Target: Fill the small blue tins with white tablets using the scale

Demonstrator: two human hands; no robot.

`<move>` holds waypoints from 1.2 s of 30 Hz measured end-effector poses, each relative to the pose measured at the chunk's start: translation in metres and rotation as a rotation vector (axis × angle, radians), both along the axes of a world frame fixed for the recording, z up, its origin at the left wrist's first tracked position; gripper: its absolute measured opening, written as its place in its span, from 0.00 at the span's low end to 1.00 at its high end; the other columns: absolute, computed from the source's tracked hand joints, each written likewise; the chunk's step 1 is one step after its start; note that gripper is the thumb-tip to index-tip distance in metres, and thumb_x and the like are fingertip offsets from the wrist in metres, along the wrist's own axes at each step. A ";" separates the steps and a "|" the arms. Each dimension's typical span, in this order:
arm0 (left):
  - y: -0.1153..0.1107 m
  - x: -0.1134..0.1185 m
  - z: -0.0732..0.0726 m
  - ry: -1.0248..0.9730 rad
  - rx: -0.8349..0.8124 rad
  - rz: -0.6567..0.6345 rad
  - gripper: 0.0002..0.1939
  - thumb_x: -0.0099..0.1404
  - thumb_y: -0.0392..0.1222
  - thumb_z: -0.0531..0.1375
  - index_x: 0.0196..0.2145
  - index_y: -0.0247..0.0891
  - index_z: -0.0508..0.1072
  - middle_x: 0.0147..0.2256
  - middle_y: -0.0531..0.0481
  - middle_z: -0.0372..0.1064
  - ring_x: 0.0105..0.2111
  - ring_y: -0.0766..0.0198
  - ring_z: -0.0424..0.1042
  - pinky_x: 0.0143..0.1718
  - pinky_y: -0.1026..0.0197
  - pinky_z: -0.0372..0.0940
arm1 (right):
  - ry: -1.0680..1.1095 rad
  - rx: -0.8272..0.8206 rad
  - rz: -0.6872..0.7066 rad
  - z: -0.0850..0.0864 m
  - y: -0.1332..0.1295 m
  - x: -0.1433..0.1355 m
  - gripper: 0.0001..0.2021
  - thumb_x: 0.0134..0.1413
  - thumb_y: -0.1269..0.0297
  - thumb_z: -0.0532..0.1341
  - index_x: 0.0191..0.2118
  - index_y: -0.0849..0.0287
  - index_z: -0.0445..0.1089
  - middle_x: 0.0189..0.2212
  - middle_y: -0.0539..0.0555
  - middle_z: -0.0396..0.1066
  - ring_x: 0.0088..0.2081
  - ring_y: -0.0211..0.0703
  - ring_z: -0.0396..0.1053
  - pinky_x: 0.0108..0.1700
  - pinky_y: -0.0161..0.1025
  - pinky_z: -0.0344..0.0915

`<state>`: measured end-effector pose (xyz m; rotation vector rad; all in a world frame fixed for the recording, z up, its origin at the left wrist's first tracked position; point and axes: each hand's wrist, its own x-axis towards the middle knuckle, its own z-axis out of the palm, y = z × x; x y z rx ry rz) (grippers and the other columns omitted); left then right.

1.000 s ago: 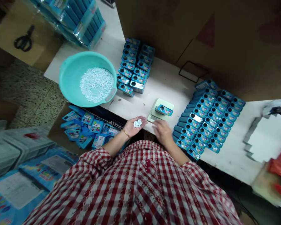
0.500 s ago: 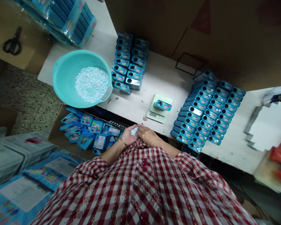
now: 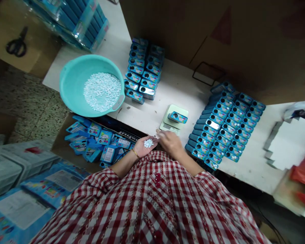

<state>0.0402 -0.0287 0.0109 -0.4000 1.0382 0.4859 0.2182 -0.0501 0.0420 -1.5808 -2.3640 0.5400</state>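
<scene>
My left hand (image 3: 141, 147) lies palm up near the table's front edge, cupping a small heap of white candies (image 3: 148, 143). Just right of it, my right hand (image 3: 170, 142) is raised with its fingers curled together. Motion blurs its fingertips, so whatever is between them cannot be made out. Past that hand, a blue tin (image 3: 178, 117) with a round opening in its top rests on a pale kitchen scale (image 3: 165, 125). To the left stands a turquoise basin (image 3: 68, 84), with many more white candies (image 3: 101, 91) inside.
Rows of blue tins with dark round holes (image 3: 142, 74) stand behind the scale's left. More rows of tins (image 3: 218, 125), several with white candies showing on top, stand at right. A carton of blue packs (image 3: 91, 139) is below the basin. Scissors (image 3: 17, 44) lie far left.
My right hand has lifted off my left palm and moved right and forward, closer to the scale. The candies in my left palm now show more fully. The view has shifted slightly.
</scene>
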 end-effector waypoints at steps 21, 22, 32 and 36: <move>0.131 -0.105 0.003 0.346 0.285 0.542 0.14 0.67 0.44 0.49 0.25 0.34 0.60 0.17 0.57 0.52 0.12 0.77 0.50 0.09 0.75 0.41 | -0.265 -0.032 0.017 -0.046 0.154 -0.099 0.12 0.58 0.66 0.52 0.47 0.61 0.62 0.41 0.61 0.63 0.42 0.48 0.59 0.35 0.40 0.63; 0.136 -0.108 0.002 0.360 0.275 0.554 0.15 0.67 0.44 0.50 0.24 0.35 0.58 0.17 0.58 0.52 0.12 0.77 0.50 0.09 0.75 0.41 | -0.254 -0.006 0.035 -0.047 0.155 -0.098 0.12 0.58 0.66 0.52 0.47 0.62 0.62 0.42 0.62 0.63 0.41 0.48 0.59 0.35 0.40 0.63; 0.115 -0.162 -0.007 0.484 0.336 0.611 0.14 0.65 0.42 0.54 0.23 0.36 0.57 0.15 0.59 0.51 0.11 0.76 0.51 0.10 0.74 0.40 | 0.028 0.272 -0.013 -0.029 0.115 -0.049 0.13 0.58 0.65 0.52 0.47 0.59 0.65 0.50 0.60 0.63 0.48 0.49 0.59 0.47 0.46 0.59; 0.088 -0.158 -0.011 0.511 0.362 0.598 0.14 0.65 0.42 0.53 0.23 0.36 0.57 0.15 0.58 0.53 0.11 0.75 0.52 0.10 0.74 0.41 | 0.116 0.293 -0.241 -0.030 0.080 0.005 0.12 0.57 0.63 0.53 0.43 0.59 0.68 0.44 0.59 0.66 0.46 0.46 0.63 0.47 0.46 0.61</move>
